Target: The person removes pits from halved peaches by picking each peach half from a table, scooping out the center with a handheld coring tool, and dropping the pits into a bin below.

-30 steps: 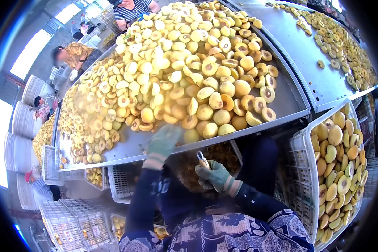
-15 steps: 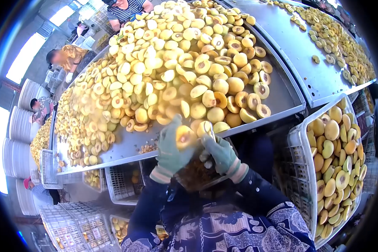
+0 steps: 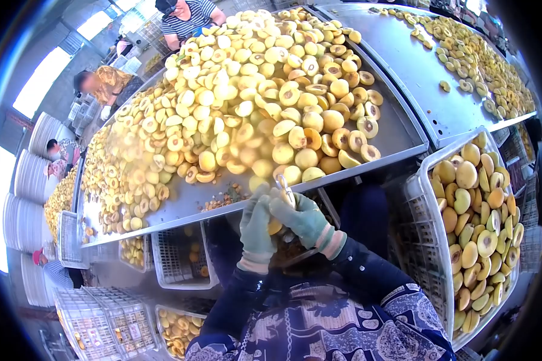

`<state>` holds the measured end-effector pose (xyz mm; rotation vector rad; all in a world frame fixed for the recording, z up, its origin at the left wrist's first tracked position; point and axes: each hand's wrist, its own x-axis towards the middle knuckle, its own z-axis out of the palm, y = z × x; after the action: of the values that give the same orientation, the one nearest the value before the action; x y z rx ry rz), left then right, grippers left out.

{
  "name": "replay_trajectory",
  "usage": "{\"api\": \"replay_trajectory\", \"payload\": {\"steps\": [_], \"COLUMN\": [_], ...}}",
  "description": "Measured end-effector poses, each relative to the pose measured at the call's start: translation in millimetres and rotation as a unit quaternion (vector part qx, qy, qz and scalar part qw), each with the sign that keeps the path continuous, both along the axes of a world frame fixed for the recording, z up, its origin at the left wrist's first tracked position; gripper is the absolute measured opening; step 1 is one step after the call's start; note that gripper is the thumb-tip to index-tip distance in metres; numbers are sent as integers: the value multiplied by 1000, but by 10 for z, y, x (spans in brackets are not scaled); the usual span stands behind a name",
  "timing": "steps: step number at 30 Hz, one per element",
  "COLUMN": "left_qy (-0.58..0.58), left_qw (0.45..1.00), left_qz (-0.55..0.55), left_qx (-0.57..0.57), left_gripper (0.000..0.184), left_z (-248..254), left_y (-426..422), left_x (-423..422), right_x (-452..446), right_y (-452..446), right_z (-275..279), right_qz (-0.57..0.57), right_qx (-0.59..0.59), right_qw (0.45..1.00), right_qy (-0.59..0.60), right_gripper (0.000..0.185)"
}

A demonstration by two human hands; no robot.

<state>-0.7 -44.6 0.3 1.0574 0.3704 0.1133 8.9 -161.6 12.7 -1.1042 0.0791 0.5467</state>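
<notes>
Fruit piece (image 3: pixel 274 227), yellow, sits btwn both gloved hands, just on wearer's side of table's (image 3: pixel 183 201) near edge; mostly hidden by fingers, so cut face & pit can't be made out. L hand (image 3: pixel 258 230) is curled round it; R hand (image 3: pixel 302 220) grips looped metal tool (image 3: pixel 285 191), lower end hidden. On table: fruit heap (image 3: pixel 247 102), hazy at L. R of table: full crate (image 3: pixel 433 225).

Text: none readable | Labels, brands: none legible | Numbers: none legible | Signs: none legible
</notes>
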Motion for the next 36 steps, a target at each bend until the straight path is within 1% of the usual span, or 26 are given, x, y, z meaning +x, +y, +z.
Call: {"api": "replay_trajectory", "payload": {"steps": [2,4,5,7,8,9,10,11,12,15,18,21,22,25,26,29,32,35,36], "left_qy": [-59,-113,-90,-47,-123,-88,-53,-16,8,-36,-77,-133,-139,-141,-150,-147,-154,-192,-177], "left_qw": [997,991,993,997,981,993,993,981,982,988,989,986,984,987,985,983,972,952,955], "left_qz": [4,-5,-10,-23,3,-51,-103,-156,-150,-146,-56,-41,-49,-28,-24,-40,1,14,20], "left_qx": [40,72,69,61,149,61,-27,-113,-117,-15,117,97,100,77,85,105,178,237,237], "left_gripper": [28,24,24,25,28,29,30,31,29,40,39,37,37,38,38,37,36,37,37], "left_z": [-236,-259,-228,-30,-9,22,62,92,34,-5,45,197,217,144,133,115,105,153,160], "left_y": [50,49,58,29,-17,-1,50,91,125,176,159,50,23,-46,-43,21,8,-37,-43], "left_x": [-45,-103,-113,-118,-116,-123,-129,-133,-122,-116,-99,-113,-128,-159,-163,-178,-216,-253,-263], "right_x": [23,-6,-5,-5,-9,-13,-18,-19,-15,-50,-211,-351,-373,-405,-423,-445,-480,-497,-509], "right_y": [-37,-87,-104,-101,-104,-137,-182,-195,-151,-203,-193,-226,-202,-155,-158,-199,-177,-179,-166], "right_z": [-55,-89,-102,-204,-256,-290,-323,-365,-418,-426,-289,-178,-152,-179,-136,-115,-72,31,14], "right_qz": [5,25,33,1,-15,-15,-15,-16,-48,-57,-109,-19,-28,-23,-25,-10,-8,74,64], "right_qx": [-10,7,15,76,105,57,11,-35,-42,-148,-203,-292,-307,-298,-301,-358,-400,-457,-431], "right_qw": [1000,1000,999,994,988,990,989,986,966,947,941,913,904,914,912,862,838,825,844], "right_qy": [-13,-14,-18,-83,-115,-131,-146,-161,-250,-278,-246,-284,-295,-275,-279,-358,-371,-323,-314], "right_gripper": [32,32,32,34,34,35,36,36,33,31,30,33,34,35,32,30,31,36,32]}}
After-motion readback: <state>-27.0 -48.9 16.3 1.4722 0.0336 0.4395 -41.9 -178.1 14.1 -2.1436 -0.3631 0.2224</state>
